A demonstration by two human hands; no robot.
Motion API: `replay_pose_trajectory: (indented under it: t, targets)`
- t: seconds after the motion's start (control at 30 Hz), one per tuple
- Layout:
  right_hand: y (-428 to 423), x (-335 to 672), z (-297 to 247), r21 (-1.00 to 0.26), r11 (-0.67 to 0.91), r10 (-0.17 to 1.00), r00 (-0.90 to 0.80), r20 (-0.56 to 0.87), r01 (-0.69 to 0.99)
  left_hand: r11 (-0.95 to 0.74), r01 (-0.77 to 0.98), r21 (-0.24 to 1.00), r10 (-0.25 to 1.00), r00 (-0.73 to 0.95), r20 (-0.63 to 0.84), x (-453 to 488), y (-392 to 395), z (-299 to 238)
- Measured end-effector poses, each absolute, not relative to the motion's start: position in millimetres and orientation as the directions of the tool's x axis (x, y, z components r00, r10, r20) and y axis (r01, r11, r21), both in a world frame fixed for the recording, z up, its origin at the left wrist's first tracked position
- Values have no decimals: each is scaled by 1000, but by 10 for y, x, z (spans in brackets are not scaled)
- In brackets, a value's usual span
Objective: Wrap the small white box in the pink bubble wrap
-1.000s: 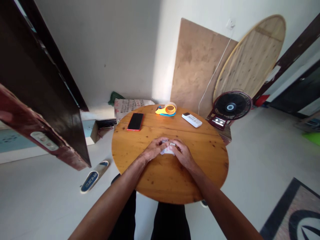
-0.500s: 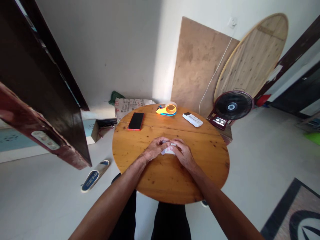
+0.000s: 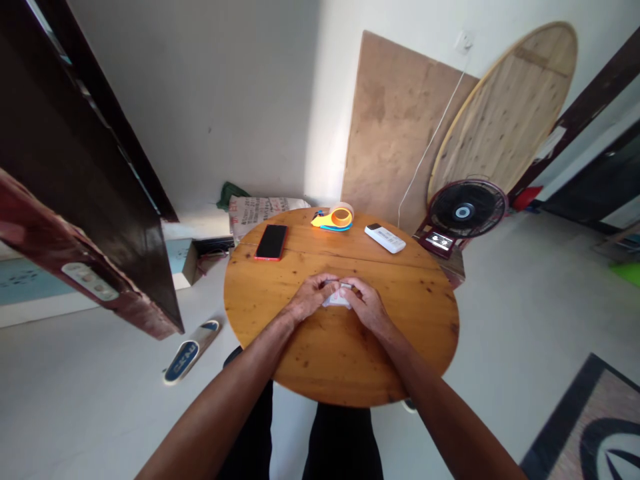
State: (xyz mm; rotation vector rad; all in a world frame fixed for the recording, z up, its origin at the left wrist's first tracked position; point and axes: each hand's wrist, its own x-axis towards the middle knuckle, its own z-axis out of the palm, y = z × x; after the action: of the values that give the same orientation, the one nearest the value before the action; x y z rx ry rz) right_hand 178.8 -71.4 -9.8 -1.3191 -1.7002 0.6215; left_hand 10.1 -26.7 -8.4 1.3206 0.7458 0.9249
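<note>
My left hand [image 3: 309, 298] and my right hand [image 3: 365, 305] meet at the middle of the round wooden table [image 3: 280, 360]. Both have their fingers curled and pinched on a small white folded piece [image 3: 336, 301], which looks like paper and rests on the tabletop between them. Most of the piece is hidden by my fingers. My forearms reach in from the near edge of the table.
On the far half of the table lie a red-cased phone [image 3: 271, 241], an orange and blue tape dispenser [image 3: 333, 219] and a white remote [image 3: 384, 239]. A floor fan [image 3: 466, 212] stands at the right, boards lean on the wall, and a dark door [image 3: 75, 200] hangs at the left.
My hands stay together on the white piece; the fingers have shifted slightly and a little less of it shows. The view has barely moved.
</note>
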Motion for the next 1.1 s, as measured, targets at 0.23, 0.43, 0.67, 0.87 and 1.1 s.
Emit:
replay_pose_trajectory:
  t: [0.23, 0.43, 0.67, 0.87, 1.1]
  targets:
    - [-707, 1790, -86, -786, 343, 931, -77, 356, 515, 93, -162, 982, 876, 482, -3, 92, -273, -64]
    - [-749, 1762, -52, -607, 432, 865, -114, 489, 667, 104, -212, 972, 876, 482, 11, 78, -293, -53]
    - [-801, 1746, -36, -518, 426, 839, -109, 533, 742, 86, -208, 974, 866, 498, 30, 81, -295, -28]
    - [-800, 1731, -13, -487, 460, 802, -111, 588, 742, 62, -176, 982, 876, 482, 31, 91, -273, -62]
    - [-782, 1732, -52, -351, 501, 682, -111, 723, 791, 18, -152, 988, 875, 481, 58, 92, -255, -95]
